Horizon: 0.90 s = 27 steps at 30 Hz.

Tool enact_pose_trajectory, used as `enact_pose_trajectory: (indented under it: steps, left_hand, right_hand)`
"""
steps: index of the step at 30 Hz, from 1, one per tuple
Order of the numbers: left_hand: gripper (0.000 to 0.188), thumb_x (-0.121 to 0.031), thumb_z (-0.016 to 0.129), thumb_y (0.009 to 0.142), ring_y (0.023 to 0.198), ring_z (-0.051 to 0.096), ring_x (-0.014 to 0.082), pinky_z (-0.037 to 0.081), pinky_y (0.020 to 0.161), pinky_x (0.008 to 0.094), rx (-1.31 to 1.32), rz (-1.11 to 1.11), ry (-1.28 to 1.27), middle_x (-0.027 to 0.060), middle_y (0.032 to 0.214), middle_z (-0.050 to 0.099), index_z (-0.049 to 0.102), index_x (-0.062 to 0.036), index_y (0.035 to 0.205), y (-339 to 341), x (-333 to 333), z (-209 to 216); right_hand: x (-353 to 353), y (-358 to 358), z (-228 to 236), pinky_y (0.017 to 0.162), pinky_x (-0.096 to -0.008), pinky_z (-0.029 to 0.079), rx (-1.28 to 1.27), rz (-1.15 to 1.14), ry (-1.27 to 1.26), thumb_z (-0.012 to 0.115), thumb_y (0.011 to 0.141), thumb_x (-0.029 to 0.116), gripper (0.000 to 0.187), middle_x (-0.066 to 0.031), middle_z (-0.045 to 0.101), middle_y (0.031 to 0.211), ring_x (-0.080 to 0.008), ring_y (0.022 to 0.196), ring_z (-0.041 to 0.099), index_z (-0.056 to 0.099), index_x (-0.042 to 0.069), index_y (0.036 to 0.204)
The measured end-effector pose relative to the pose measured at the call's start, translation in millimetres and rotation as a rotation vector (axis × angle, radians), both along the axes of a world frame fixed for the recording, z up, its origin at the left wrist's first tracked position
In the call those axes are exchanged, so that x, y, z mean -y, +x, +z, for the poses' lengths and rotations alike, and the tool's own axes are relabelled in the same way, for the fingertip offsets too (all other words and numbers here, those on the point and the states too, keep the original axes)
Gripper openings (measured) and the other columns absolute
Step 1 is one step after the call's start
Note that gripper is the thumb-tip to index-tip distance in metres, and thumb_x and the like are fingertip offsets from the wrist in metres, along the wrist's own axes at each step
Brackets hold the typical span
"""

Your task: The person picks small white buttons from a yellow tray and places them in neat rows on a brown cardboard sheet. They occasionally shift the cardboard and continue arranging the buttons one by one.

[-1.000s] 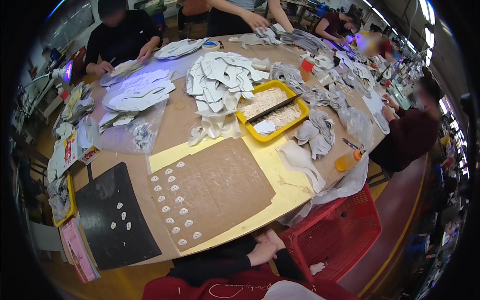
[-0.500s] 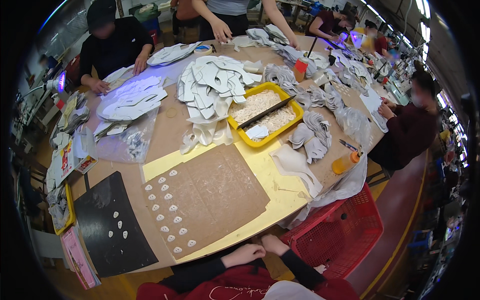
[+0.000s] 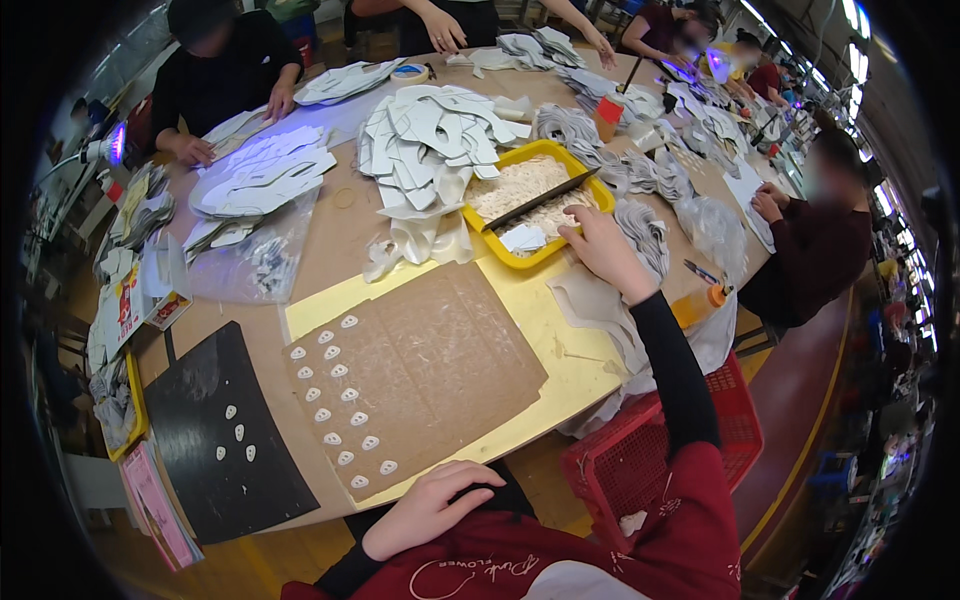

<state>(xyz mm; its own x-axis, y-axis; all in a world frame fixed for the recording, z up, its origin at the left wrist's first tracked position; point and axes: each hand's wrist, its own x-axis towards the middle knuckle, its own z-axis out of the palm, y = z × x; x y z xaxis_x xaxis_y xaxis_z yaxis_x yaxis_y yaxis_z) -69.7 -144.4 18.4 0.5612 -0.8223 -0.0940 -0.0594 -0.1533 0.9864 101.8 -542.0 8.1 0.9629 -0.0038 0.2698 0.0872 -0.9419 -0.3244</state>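
Observation:
My right hand (image 3: 606,250) is stretched out to the near right rim of a yellow tray (image 3: 512,259). Its thumb and fingers are apart at the rim, and nothing shows between them. Many small cream pieces (image 3: 515,187) fill the tray, a dark bar (image 3: 540,202) lies across it, and a few white pieces (image 3: 524,238) sit in its near corner. My left hand (image 3: 430,508) rests low before my body at the table's front edge, empty, with fingers extended. Beyond it lies a brown board (image 3: 440,350) with small white three-holed pieces (image 3: 347,394) in rows along its left side.
A black board (image 3: 215,430) with several more small pieces lies at left. White cut-out sheets (image 3: 430,135) are heaped behind. An orange bottle (image 3: 697,305) stands at right, above a red crate (image 3: 625,470). Co-workers sit and stand round the table's far side.
My hands were together at the table's front edge. The right has reached forward to the yellow tray; the left has shifted slightly left and its fingers now show.

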Motion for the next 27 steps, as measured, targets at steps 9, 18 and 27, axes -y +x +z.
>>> enact_pose_trajectory:
  steps: [9,18,27]
  left_hand:
    - [0.017,-0.003,0.061,0.097,0.104,0.066,0.0198,0.050,0.093,0.0313,-0.089,0.238,0.034,0.0087,0.111,0.070,0.069,-0.0005,0.111,-3,-43,6]
    - [0.014,-0.005,0.062,0.097,0.102,0.066,0.0222,0.050,0.087,0.0326,-0.017,0.261,-0.048,0.0080,0.108,0.070,0.069,-0.0021,0.109,5,-48,12]
    - [0.016,-0.007,0.060,0.099,0.101,0.067,0.0232,0.051,0.091,0.0338,-0.141,0.302,-0.051,0.0095,0.106,0.070,0.066,-0.0006,0.112,12,-44,7]
  right_hand:
    - [-12,47,-21,0.092,-0.0583,0.042,-0.265,-0.019,-0.186,0.057,0.097,0.041,0.040,-0.0213,0.068,0.113,-0.0372,0.109,0.062,0.058,0.009,0.121]
    - [4,55,-27,0.076,-0.0413,0.050,-0.128,0.168,0.092,0.051,0.104,0.023,0.022,-0.0232,0.067,0.094,-0.0392,0.089,0.065,0.057,0.002,0.105]
    - [20,56,-22,0.076,-0.0392,0.048,0.015,0.105,0.206,0.056,0.102,0.021,0.022,-0.0209,0.064,0.088,-0.0345,0.083,0.062,0.058,-0.001,0.105]
